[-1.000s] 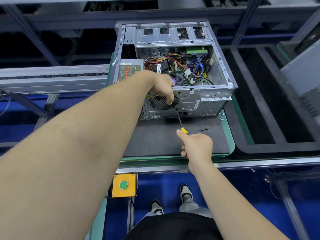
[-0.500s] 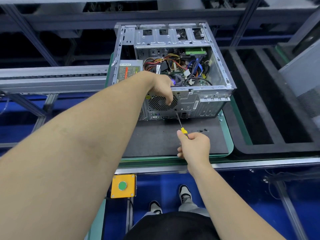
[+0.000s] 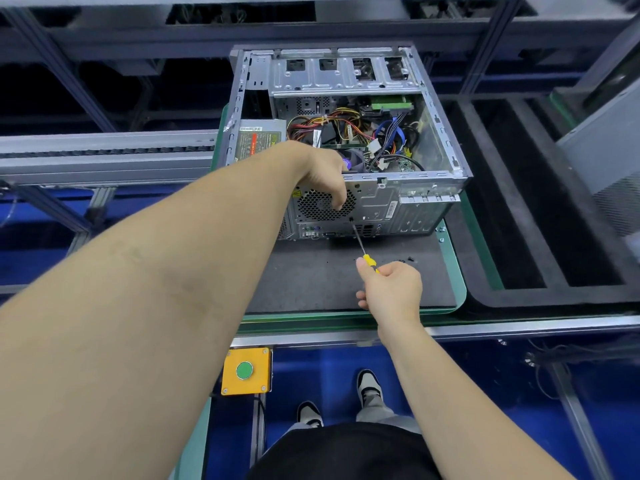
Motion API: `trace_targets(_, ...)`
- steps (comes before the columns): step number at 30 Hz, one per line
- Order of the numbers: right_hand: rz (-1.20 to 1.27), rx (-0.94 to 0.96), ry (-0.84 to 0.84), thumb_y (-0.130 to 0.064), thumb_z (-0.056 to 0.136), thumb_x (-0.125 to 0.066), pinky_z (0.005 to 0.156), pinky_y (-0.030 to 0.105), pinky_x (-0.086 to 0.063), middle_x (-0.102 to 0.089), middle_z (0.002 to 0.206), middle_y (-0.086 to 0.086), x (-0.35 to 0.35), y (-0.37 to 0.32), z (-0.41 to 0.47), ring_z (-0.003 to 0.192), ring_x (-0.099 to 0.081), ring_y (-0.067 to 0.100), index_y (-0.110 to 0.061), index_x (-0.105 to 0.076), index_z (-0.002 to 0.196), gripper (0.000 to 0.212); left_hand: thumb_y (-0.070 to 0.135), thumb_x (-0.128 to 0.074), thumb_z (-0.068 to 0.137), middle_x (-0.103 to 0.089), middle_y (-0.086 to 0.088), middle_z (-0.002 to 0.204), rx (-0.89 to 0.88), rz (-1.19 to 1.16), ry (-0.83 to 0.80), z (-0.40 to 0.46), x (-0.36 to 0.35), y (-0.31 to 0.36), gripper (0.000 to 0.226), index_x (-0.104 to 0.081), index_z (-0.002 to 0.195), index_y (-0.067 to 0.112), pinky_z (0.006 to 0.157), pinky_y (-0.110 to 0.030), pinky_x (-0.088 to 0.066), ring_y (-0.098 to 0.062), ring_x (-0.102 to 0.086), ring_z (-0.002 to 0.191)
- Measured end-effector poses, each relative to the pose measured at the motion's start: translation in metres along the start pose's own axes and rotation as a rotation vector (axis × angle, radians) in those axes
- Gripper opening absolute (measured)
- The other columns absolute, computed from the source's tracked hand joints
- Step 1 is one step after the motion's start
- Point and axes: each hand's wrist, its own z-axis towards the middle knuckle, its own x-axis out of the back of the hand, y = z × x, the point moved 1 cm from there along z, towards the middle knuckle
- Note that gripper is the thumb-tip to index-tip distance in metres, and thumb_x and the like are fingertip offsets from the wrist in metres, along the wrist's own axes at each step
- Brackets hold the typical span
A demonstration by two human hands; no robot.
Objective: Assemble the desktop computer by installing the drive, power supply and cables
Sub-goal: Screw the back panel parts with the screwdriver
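arms [image 3: 145, 306]: bare | top [image 3: 346, 452]: black | shoes [image 3: 369, 384]: black-and-white

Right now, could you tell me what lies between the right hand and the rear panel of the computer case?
The head view shows only the screwdriver shaft spanning from the right hand to the rear panel, above bare dark mat.

Bare galvanised metal case [image 3: 377, 199], matt rubber mat [image 3: 311, 285].

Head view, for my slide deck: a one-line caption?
Right hand drives a screwdriver into the computer case rear while left hand steadies it.
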Motion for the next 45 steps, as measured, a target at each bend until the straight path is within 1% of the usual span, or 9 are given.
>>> trace_targets(6,0.403,-0.482,-0.255,-0.051,0.098,-0.052,0.033,0.017,-0.023,-0.052,0.059,0.002,-0.001,-0.005,-0.001,0.036,-0.036,0.011,-0.005,-0.064,0.077,0.052,0.028,-0.078,0.079,-0.038,-0.014,0.154,0.007,0.028,0.012,0.0,0.001,0.005,0.093,-0.028,0.154,0.005,0.103,-0.052,-0.048,-0.037,-0.05,0.129)
trace_targets(10,0.118,-0.135,-0.107,-0.043,0.082,-0.076,0.042,0.027,-0.029,-0.04,0.056,0.001,-0.002,-0.002,0.0,0.049,-0.035,0.021,-0.016,-0.044,0.064,0.046,0.026,-0.077,0.079,-0.04,-0.014,0.152,-0.002,0.009,0.03,-0.001,-0.001,0.004,0.088,-0.032,0.151,0.001,0.105,-0.05,-0.046,-0.035,-0.049,0.128)
trace_targets(14,-0.096,0.095,0.01,-0.029,0.087,-0.073,0.053,0.038,-0.044,-0.049,0.056,0.008,-0.004,0.001,0.0,0.054,-0.046,0.025,-0.011,-0.046,0.061,0.041,0.026,-0.077,0.078,-0.048,-0.015,0.141,-0.003,0.01,0.029,-0.002,0.0,0.004,0.083,-0.038,0.147,-0.001,0.101,-0.051,-0.049,-0.038,-0.054,0.124)
trace_targets(18,0.61,-0.494,-0.309,-0.035,0.098,-0.061,0.033,0.019,-0.029,-0.056,0.057,0.003,-0.004,-0.008,-0.003,0.039,-0.041,0.01,-0.002,-0.061,0.082,0.037,0.024,-0.076,0.08,-0.037,-0.015,0.154,-0.007,-0.001,0.02,-0.003,0.0,0.004,0.089,-0.029,0.153,0.002,0.103,-0.052,-0.048,-0.037,-0.05,0.128)
trace_targets(20,0.671,-0.587,-0.39,-0.042,0.098,-0.057,0.029,0.017,-0.025,-0.055,0.057,0.001,0.003,-0.011,-0.001,0.038,-0.038,0.007,-0.002,-0.063,0.087,0.041,0.023,-0.076,0.08,-0.034,-0.015,0.157,-0.009,-0.02,0.014,-0.002,0.0,0.004,0.089,-0.029,0.153,0.001,0.104,-0.052,-0.047,-0.037,-0.046,0.132)
trace_targets(27,-0.006,-0.088,-0.084,-0.019,0.082,-0.079,0.041,0.023,-0.043,-0.056,0.052,0.003,-0.004,-0.011,-0.003,0.038,-0.051,0.015,-0.005,-0.062,0.069,0.026,0.025,-0.077,0.08,-0.034,-0.013,0.157,-0.009,-0.015,0.002,-0.002,-0.001,0.004,0.086,-0.033,0.15,0.002,0.104,-0.052,-0.047,-0.036,-0.045,0.134)
trace_targets(36,0.534,-0.588,-0.424,-0.04,0.097,-0.06,0.034,0.02,-0.031,-0.055,0.06,-0.001,-0.002,-0.012,-0.002,0.043,-0.044,0.009,-0.003,-0.066,0.097,0.038,0.026,-0.078,0.077,-0.041,-0.012,0.151,-0.01,-0.036,-0.011,0.001,0.001,0.001,0.072,-0.046,0.137,0.003,0.099,-0.049,-0.05,-0.034,-0.049,0.125)
trace_targets(40,0.194,-0.366,-0.248,-0.035,0.082,-0.08,0.036,0.019,-0.027,-0.047,0.068,0.003,-0.002,-0.016,0.001,0.042,-0.04,0.013,-0.006,-0.059,0.089,0.036,0.027,-0.078,0.076,-0.046,-0.011,0.143,-0.021,-0.02,0.005,0.002,0.0,0.0,0.064,-0.051,0.13,0.004,0.101,-0.049,-0.048,-0.032,-0.05,0.121)
trace_targets(45,0.113,-0.147,-0.038,-0.02,0.08,-0.082,0.047,0.027,-0.05,-0.058,0.057,0.007,-0.004,-0.006,0.0,0.037,-0.053,0.014,-0.003,-0.057,0.082,0.03,0.027,-0.077,0.076,-0.046,-0.008,0.118,-0.027,-0.023,0.021,0.003,0.0,-0.001,0.047,-0.046,0.108,0.013,0.088,-0.045,-0.053,-0.031,-0.052,0.103)
